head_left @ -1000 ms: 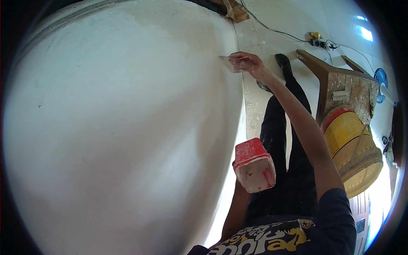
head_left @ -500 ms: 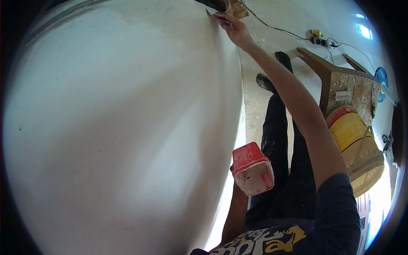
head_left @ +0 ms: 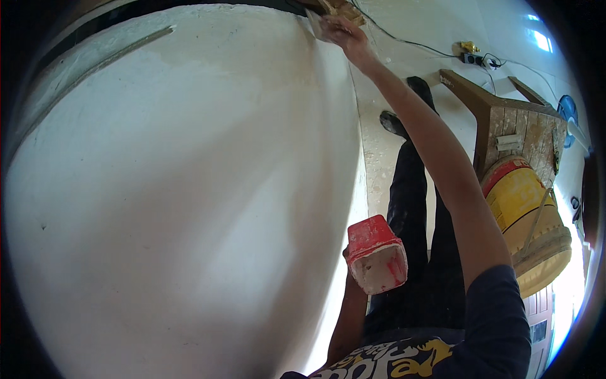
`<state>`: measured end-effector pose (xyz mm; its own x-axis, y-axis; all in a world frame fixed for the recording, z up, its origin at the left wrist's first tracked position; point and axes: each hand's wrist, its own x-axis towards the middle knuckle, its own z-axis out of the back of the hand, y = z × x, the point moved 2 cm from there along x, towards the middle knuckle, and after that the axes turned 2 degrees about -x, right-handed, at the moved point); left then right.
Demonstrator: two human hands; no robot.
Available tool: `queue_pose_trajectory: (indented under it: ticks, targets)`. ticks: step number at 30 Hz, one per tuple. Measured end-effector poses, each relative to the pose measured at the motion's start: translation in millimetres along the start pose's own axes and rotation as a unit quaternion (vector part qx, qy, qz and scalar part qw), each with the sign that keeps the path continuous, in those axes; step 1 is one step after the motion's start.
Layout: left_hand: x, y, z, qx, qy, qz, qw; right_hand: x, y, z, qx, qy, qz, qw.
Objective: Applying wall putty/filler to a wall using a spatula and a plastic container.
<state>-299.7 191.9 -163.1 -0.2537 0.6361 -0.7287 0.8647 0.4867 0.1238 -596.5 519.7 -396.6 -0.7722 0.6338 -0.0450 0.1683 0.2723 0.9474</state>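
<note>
My right hand [head_left: 343,33] is stretched far out at the top, closed around a putty knife [head_left: 314,25]. Its thin blade lies at the far edge of the white plastered wall [head_left: 208,158], beside a dark gap. Low in the middle, my left hand [head_left: 346,254] is mostly hidden behind a red plastic tub [head_left: 374,235] and holds it against the wall side of my body. The tub tilts so that its mouth faces me, and whitish paste coats its inside and rim.
On the right stands a wooden stool [head_left: 505,120], splashed with plaster, with a yellow and red bucket [head_left: 521,196] by it. A black cable [head_left: 410,43] runs over the floor to a power strip [head_left: 472,59]. A groove [head_left: 113,58] crosses the wall's upper left.
The wall appears lower in view, baring more of its far edge and the groove. The putty knife has turned, showing more of its blade. My left hand keeps the tub nearly in place.
</note>
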Motion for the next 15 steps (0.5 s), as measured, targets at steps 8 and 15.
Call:
queue_pose_trajectory:
  ticks: [8,15]
  targets:
    - [0.2,-1.1,11.5,0.03,-0.028,-0.048,0.998,-16.5,43.1,-14.6,-0.049,0.088,0.029,0.995]
    - [3.6,-25.7,0.1,0.101,-0.146,-0.128,0.976,-77.5,79.7,25.7,0.231,0.146,-0.304,0.913]
